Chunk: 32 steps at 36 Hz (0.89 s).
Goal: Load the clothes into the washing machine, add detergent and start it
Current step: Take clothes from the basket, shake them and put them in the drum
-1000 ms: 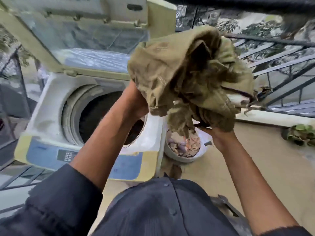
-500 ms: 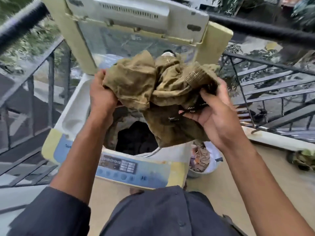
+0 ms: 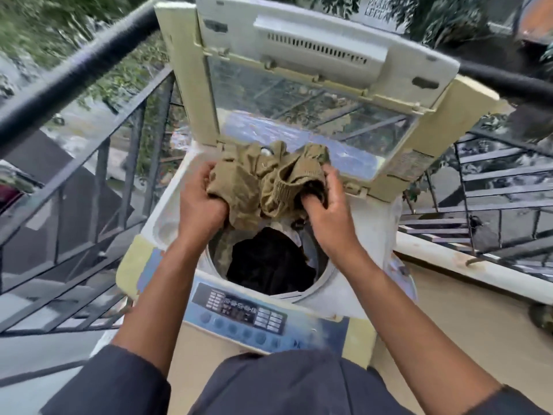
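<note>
Clothes (image 3: 269, 181): olive bundle held over the washer (image 3: 371, 235) drum mouth, at its far rim, below the raised lid (image 3: 299, 94). Left hand (image 3: 203, 202) grips the left side, fingers curled into fabric; right hand (image 3: 326, 211) grips the right side the same way. Dark laundry (image 3: 269, 265) already sits in the drum. Best to push the bundle down past the rim before letting go, both hands together, with no cloth draped over the edge. Panel (image 3: 242, 313) untouched; detergent not seen

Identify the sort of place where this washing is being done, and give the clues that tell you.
Probably an outdoor balcony or terrace of a home. A top-loading washing machine stands against a black metal railing, with trees beyond and metal stairs alongside.
</note>
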{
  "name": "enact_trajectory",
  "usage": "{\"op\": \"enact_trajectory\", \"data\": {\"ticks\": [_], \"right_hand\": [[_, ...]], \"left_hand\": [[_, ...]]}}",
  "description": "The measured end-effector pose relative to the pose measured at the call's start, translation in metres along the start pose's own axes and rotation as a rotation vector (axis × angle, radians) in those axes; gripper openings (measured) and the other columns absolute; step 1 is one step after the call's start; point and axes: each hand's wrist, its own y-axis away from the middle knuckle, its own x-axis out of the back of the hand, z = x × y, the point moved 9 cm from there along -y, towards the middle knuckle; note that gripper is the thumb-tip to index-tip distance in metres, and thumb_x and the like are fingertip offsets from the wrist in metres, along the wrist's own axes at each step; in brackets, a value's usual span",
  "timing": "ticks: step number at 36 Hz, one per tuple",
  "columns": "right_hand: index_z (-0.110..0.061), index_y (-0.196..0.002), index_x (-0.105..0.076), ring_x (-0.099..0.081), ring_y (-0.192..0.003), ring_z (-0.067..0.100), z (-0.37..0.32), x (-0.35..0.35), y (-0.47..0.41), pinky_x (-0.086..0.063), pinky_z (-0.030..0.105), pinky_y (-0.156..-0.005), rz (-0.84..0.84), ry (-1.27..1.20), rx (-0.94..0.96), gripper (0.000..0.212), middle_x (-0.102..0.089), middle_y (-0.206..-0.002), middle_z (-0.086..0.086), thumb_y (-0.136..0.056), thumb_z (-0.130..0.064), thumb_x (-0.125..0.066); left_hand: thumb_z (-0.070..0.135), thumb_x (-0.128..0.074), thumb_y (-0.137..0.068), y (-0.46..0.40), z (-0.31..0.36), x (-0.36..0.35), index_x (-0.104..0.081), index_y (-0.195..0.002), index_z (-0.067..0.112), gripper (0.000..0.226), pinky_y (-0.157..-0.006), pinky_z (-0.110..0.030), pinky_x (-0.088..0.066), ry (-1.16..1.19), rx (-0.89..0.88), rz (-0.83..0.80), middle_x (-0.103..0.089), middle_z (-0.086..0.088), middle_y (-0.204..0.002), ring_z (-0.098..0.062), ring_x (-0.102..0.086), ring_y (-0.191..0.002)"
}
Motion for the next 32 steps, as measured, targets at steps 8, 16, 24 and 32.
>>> {"op": "enact_trajectory", "data": {"ticks": [8, 16, 24, 32], "right_hand": [[-0.021, -0.151, -0.044, -0.054, -0.134, 0.026, 0.113, -0.027, 0.011, -0.046, 0.036, -0.104, -0.424, 0.628, -0.407, 0.060, -0.050, -0.153, 0.006, -0.098, -0.044, -0.061], [-0.029, -0.128, -0.065, -0.065, -0.112, 0.016, 0.114, 0.010, 0.028, -0.053, 0.036, -0.097, -0.293, 0.536, -0.311, 0.031, -0.068, -0.123, -0.001, -0.099, -0.040, -0.060], [-0.029, -0.102, -0.075, -0.067, -0.086, 0.001, 0.120, 0.101, 0.055, -0.054, 0.029, -0.079, 0.078, 0.387, -0.227, 0.012, -0.072, -0.091, -0.015, -0.095, -0.028, -0.066], [-0.027, -0.099, -0.076, -0.068, -0.085, -0.002, 0.170, 0.203, 0.102, -0.054, 0.025, -0.076, 0.274, 0.253, -0.359, 0.010, -0.075, -0.089, -0.014, -0.097, -0.024, -0.066]], "left_hand": [[0.017, -0.058, -0.067, 0.019, -0.109, -0.031, -0.063, -0.129, 0.034, 0.064, -0.110, -0.040, -0.048, -0.420, 0.302, -0.462, -0.068, 0.001, -0.132, -0.019, -0.061, -0.125], [0.016, -0.063, -0.097, 0.032, -0.087, -0.074, -0.066, -0.123, 0.036, 0.033, -0.104, -0.040, -0.054, -0.374, 0.247, -0.637, -0.072, 0.006, -0.120, -0.013, -0.067, -0.113], [0.014, -0.061, -0.101, 0.050, -0.035, -0.128, -0.069, -0.125, 0.026, 0.027, -0.094, -0.028, -0.056, -0.307, 0.148, -0.695, -0.074, 0.003, -0.118, -0.012, -0.069, -0.111], [0.008, -0.062, -0.101, 0.094, 0.016, -0.233, -0.071, -0.122, 0.022, 0.027, -0.089, -0.023, -0.054, -0.205, 0.085, -0.851, -0.077, 0.002, -0.114, -0.006, -0.070, -0.109]]}}
